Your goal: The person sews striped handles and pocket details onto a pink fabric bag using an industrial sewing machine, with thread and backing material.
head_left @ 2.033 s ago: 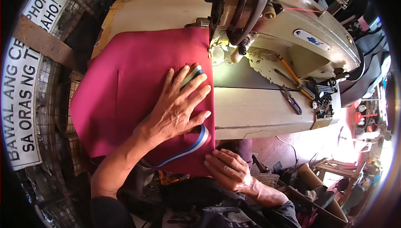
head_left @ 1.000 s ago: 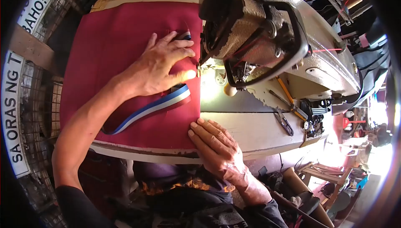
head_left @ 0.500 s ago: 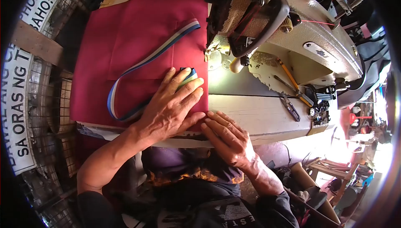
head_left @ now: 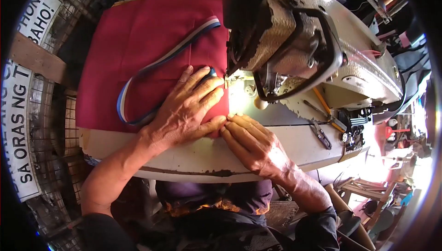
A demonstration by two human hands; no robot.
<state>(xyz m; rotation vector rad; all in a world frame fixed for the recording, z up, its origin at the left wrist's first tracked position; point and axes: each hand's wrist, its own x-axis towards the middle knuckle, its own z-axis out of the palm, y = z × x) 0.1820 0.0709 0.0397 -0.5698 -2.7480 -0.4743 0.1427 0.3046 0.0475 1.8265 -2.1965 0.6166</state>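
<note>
A dark red cloth (head_left: 110, 67) lies on the sewing machine table, its right edge running beside the presser foot (head_left: 226, 81) of the sewing machine (head_left: 281, 34). Across the cloth curls a blue and white striped ribbon (head_left: 159, 69). My left hand (head_left: 184, 101) rests flat with fingers spread over the cloth and one end of the ribbon, which is partly hidden beneath it. At the near right corner of the cloth, my right hand (head_left: 255, 143) has its fingers together and pinches the edge, close to my left thumb.
On the machine bed to the right lie a small pair of thread snips (head_left: 321, 135) and a yellow-handled tool (head_left: 322, 101). A knee-high wooden frame (head_left: 377, 196) stands at the lower right. Lettered signs (head_left: 23, 126) hang on wire mesh at the left.
The cloth has slid away from me along the machine, with both hands moving along with it. More of the table's front strip shows now. My view has shifted slightly.
</note>
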